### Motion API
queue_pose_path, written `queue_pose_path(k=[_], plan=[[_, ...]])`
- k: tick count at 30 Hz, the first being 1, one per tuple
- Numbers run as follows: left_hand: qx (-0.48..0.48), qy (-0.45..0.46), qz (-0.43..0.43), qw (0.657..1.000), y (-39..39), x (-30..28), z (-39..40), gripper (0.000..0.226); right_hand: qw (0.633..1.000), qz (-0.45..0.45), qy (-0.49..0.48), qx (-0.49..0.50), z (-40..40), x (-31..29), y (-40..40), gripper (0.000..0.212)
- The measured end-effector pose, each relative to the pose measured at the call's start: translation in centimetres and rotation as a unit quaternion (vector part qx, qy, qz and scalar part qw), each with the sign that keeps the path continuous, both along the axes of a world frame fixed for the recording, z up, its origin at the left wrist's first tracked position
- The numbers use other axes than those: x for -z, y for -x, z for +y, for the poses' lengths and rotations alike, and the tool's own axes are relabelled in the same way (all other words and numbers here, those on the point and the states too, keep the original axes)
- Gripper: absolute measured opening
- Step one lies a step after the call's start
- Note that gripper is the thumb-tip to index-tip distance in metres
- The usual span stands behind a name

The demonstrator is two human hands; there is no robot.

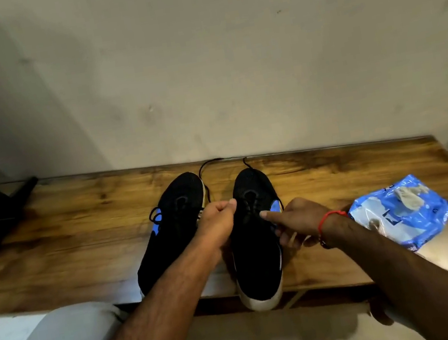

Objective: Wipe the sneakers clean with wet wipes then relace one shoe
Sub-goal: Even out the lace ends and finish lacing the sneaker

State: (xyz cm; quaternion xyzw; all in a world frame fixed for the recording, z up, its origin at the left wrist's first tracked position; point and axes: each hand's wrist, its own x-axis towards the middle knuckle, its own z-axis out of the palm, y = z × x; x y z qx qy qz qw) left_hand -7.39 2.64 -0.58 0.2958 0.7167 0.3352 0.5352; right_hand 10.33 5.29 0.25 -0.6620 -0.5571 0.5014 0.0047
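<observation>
The right shoe (254, 242) lies on the counter (79, 235), long axis running away from the person, toe overhanging the near edge. The right hand (299, 221) grips its side; the left hand (219, 221) pinches the lace (253, 209). Beyond, loose lace trails toward the wall.

You won't find any wording you can read here: the crinkled blue and white plastic wet-wipe pack (401, 211) on your right carries dark printed letters along its far edge and its right side, but they are too small and blurred to make out, and the two black knit sneakers show no legible brand or number
</observation>
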Motion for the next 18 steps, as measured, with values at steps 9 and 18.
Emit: queue_pose_path(k=[9, 18], plan=[[-0.057, -0.215, -0.041, 0.974, -0.3, -0.1, 0.7, 0.041, 0.936, 0.279, -0.131, 0.17, 0.8, 1.0, 2.0, 0.009], [0.09, -0.308, 0.04, 0.946, 0.3, -0.8, 0.8, 0.03, 0.925, 0.355, -0.135, 0.004, 0.0, 0.5, 2.5, 0.023]])
